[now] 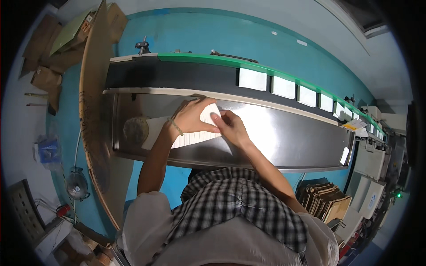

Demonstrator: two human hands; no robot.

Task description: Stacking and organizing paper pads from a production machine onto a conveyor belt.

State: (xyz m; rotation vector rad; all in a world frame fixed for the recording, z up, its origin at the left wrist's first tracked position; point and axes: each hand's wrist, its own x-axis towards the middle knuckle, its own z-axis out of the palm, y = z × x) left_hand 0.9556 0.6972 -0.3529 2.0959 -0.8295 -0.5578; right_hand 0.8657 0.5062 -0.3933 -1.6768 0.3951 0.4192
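A row of thin white cards or packets, standing packed edge to edge, lies on the shiny metal tray-like worktop. My left hand, with a beaded bracelet at its wrist, is curved around the right end of this row, thumb and fingers on either side. My right hand pinches the same end, its thumb close to the left fingertips. Between both hands a white face of the cards shows. Left of the row, a round greyish block sits against it. The exact kind of card is too small to tell.
Beyond the worktop runs a dark conveyor belt with a green rail; several white packs stand along it. A tall cardboard sheet rises at left. Stacked cardboard is at lower right, near pale machine boxes.
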